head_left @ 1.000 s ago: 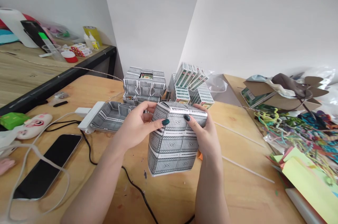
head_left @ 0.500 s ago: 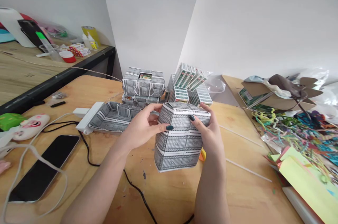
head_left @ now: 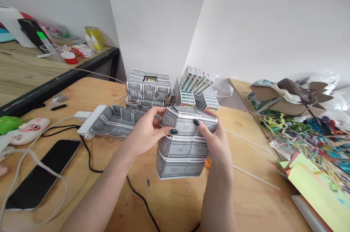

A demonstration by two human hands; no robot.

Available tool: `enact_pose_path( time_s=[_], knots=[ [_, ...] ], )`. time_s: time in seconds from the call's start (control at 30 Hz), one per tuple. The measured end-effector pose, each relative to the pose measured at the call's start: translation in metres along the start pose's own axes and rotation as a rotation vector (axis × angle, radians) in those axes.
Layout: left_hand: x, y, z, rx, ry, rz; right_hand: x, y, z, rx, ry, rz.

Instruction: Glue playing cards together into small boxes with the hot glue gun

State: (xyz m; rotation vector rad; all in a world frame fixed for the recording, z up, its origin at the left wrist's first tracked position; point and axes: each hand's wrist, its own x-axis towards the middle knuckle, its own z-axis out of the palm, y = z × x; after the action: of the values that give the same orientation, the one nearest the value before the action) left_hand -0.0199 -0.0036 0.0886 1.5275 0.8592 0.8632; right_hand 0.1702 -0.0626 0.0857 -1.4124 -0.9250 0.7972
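Between my two hands I hold a box made of playing cards, grey-patterned card backs facing out, tilted above the wooden table. My left hand grips its upper left edge, thumb on the front and fingers behind. My right hand clasps the upper right side, thumb pressed on the front face; its other fingers are partly hidden. Behind my left hand lies an open tray made of cards. Farther back stands a stack of card-built pieces, with packs of playing cards to its right.
A black phone and tangled cables lie at the left. White sticks lie right of my arm. Colourful yarn scraps, yellow paper and a cardboard box crowd the right. A side table holds bottles and small boxes.
The card box has shifted slightly left and tilted a little more in my hands. Both hands keep the same grip on it.
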Motion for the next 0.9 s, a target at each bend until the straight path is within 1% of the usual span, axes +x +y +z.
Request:
enact_pose_path(
  time_s=[0.2, 0.4, 0.47, 0.63, 0.9],
  knots=[
    [-0.001, 0.005, 0.000, -0.101, -0.040, 0.033, 0.001, -0.002, -0.002, 0.066, -0.095, 0.030],
    [0.005, 0.001, -0.003, -0.088, -0.133, -0.001, 0.002, -0.004, -0.011, -0.053, -0.061, -0.036],
    [0.007, -0.001, -0.005, -0.096, -0.134, -0.008, 0.002, -0.005, -0.013, -0.072, -0.064, -0.048],
    [0.008, -0.002, -0.006, -0.044, -0.077, 0.017, 0.002, -0.007, -0.013, -0.069, -0.082, -0.062],
    [0.005, 0.000, -0.011, -0.029, -0.146, 0.052, 0.000, -0.011, -0.016, -0.050, -0.097, -0.060]
  ],
)
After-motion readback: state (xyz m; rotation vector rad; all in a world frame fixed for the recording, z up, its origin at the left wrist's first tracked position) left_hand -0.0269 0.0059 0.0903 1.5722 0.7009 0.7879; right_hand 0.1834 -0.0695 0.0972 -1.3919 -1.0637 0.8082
